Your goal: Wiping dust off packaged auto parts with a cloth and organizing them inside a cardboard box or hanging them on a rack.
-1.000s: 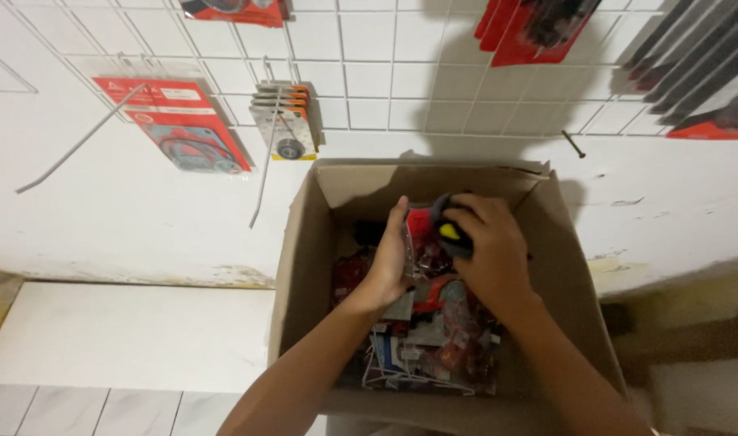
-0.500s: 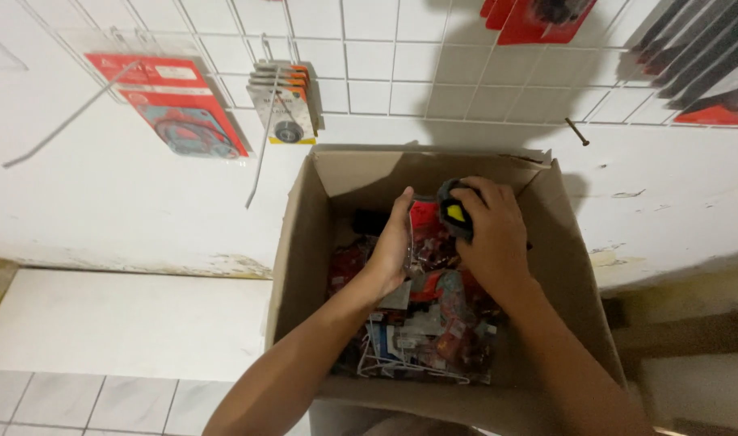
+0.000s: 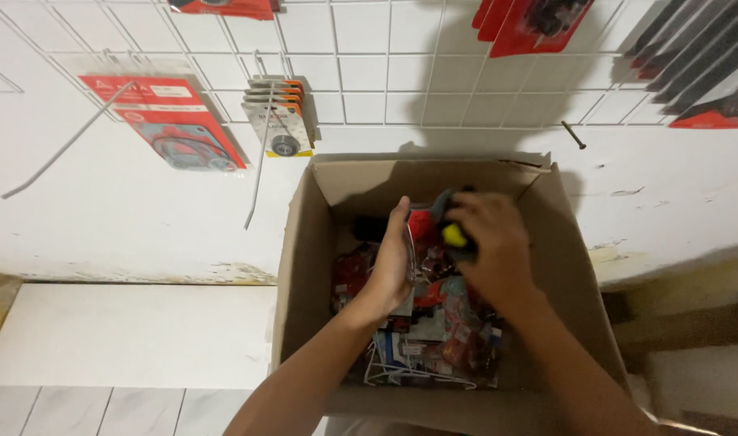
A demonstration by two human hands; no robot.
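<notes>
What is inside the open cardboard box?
The cardboard box holds a heap of small red packaged items. Left hand and right hand, gripping a black-and-yellow item, cover the middle; the bottom is hidden.

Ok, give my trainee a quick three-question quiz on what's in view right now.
1. True or false: both hands are inside the cardboard box.
2. What does the right hand grip? A) a black and yellow item B) a white cup C) a loose nail
3. Fill in: the packs on the wall grid hang to the ____ of the box.

Key: 1 true: the left hand rests among the red packets too. 2 A. 3 upper left.
</notes>
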